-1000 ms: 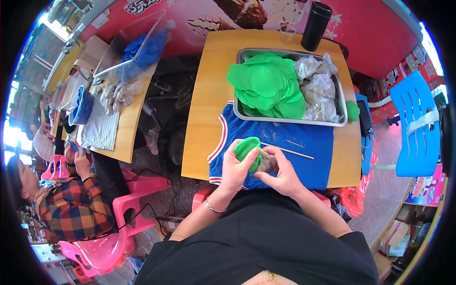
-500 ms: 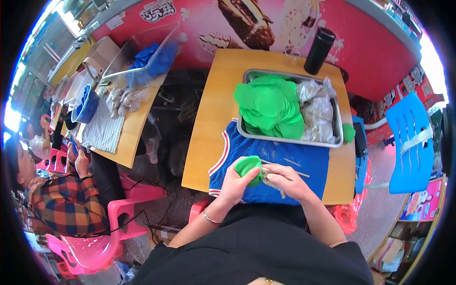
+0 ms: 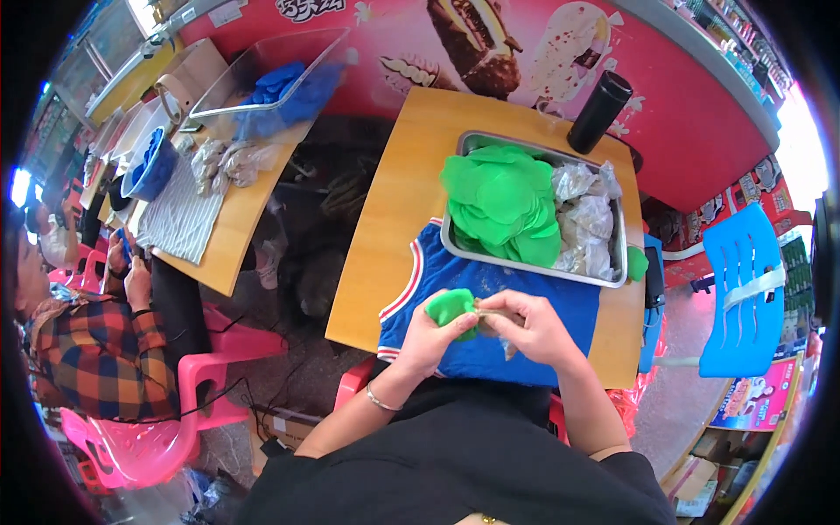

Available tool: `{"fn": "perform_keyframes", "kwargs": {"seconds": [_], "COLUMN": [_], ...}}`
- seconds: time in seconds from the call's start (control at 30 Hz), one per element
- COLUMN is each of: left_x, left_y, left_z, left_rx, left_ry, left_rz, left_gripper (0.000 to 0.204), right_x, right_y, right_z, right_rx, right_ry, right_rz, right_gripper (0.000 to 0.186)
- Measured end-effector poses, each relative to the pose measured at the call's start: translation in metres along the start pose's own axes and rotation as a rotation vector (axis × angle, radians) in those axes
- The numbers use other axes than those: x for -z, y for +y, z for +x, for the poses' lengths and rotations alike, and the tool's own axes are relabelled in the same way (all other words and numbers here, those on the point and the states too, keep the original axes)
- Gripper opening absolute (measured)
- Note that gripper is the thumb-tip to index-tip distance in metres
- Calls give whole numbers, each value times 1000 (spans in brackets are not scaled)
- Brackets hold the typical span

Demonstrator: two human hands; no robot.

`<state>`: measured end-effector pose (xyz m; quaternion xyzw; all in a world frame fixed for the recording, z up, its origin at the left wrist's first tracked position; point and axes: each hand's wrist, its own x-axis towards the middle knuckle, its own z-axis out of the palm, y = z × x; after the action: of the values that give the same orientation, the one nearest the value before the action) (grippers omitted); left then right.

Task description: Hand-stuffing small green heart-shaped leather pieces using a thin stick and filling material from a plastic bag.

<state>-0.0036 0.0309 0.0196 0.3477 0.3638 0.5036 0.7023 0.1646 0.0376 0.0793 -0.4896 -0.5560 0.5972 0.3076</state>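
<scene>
My left hand (image 3: 424, 337) is closed on a thin green piece (image 3: 450, 304), its edges curled up between thumb and fingers. Right beside it, my right hand (image 3: 535, 331) pinches a crumpled brownish clear bag (image 3: 502, 324), and its fingertips meet the edge of the green piece. What the bag contains is too small to tell. Both hands are above a blue sleeveless jersey (image 3: 573, 308) with striped trim, spread over the table. Just beyond, a metal tray (image 3: 534, 268) holds a heap of similar round green pieces (image 3: 499, 197) and several knotted clear bags (image 3: 584, 219).
The wooden table (image 3: 372, 236) also bears a black flask (image 3: 599, 111). A blue chair (image 3: 742, 289) stands to the right. At left, a person in a checked shirt (image 3: 105, 363) sits by another table with a clear bin of blue pieces (image 3: 271, 92). A pink chair (image 3: 206, 385) is near my left arm.
The view has tilted slightly. My right fingertips have come up against the green piece, which is turned flatter. Two pale sticks seen on the jersey before no longer show beside my right hand.
</scene>
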Motion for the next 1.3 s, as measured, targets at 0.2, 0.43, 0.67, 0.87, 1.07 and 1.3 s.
{"fn": "perform_keyframes", "kwargs": {"seconds": [0.2,0.43,0.67,0.87,1.07,1.3], "left_x": [1,10,-14,-21,-22,-16], "left_y": [-9,5,-13,-14,-14,-18], "left_z": [1,4,1,-3,-1,1], "left_rx": [64,108,44,-103,-60,16], "left_ry": [-69,-259,-60,-26,87,57], "left_rz": [1,303,-174,-63,-132,-169], "left_gripper": [23,17,13,8,10,13], "right_x": [-4,0,7,-6,5,0], "right_y": [3,-3,0,8,34,34], "right_z": [6,-1,-3,-1,-5,-16], "right_rx": [406,343,351,274,-70,-252], "right_ry": [229,133,139,333,10,34], "right_rz": [-671,-883,-638,-628,82,668], "right_gripper": [13,15,13,21,27,23]}}
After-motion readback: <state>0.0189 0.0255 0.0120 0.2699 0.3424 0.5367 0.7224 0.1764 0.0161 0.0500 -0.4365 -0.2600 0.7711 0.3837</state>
